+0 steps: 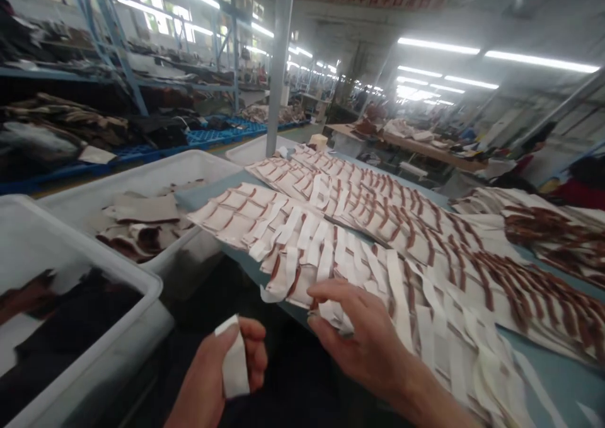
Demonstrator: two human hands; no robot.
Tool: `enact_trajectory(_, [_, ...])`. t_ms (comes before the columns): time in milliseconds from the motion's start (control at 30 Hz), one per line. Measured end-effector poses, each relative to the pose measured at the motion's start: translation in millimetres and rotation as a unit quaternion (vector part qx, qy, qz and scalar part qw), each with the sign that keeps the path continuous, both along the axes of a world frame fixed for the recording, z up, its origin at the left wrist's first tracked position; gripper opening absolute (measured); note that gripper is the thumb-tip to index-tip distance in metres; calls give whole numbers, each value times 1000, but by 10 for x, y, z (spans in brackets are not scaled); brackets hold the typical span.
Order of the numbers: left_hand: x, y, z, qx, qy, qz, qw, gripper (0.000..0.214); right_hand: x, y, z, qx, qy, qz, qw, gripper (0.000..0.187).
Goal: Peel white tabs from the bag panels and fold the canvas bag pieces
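Observation:
My left hand (222,368) is closed on a white paper strip (234,365), held low in front of the table's near edge. My right hand (363,336) reaches onto the table, its fingers pinching a white strip at the near end of a row of overlapping brown-and-white leather pieces (302,251). Several such rows (401,214) cover the light blue table (562,377), each piece carrying a white strip.
Two white plastic bins stand at my left: the near bin (118,327) holds dark material, the far bin (165,176) holds brown and white leather scraps. Beyond are a grey pillar (278,62), shelving with stacked hides (70,125) and more work tables with people at the far right.

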State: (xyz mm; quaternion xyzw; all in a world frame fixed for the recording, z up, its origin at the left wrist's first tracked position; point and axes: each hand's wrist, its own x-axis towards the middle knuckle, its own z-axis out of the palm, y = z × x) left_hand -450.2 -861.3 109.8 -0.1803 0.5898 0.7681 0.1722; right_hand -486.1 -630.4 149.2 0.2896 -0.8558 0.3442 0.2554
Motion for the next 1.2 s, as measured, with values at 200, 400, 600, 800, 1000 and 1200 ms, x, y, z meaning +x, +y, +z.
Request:
enact_trajectory(200, [-33,222,390,190,-83,96,974,31,552,-259,-318,30,81,3,996,33])
enact_trajectory(400, [50,371,536,231,-108,111,961,42,677,-367,-381,84,149,-7,985,25])
enact_trajectory(600, [34,394,493,234,-93,106,962,42,637,-446,-453,81,152,0,985,10])
enact_trajectory(800, [33,399,413,159,-99,105,977,32,637,-536,-458,-66,20,6,998,14])
enact_trajectory(1000, [-11,325,41,53,27,59,996,29,607,-596,-501,-143,-124,5,982,16])
enact_trajectory(1200, [-2,281,-78,12,42,-3,999,53,579,-604,-465,-287,-380,29,879,22])
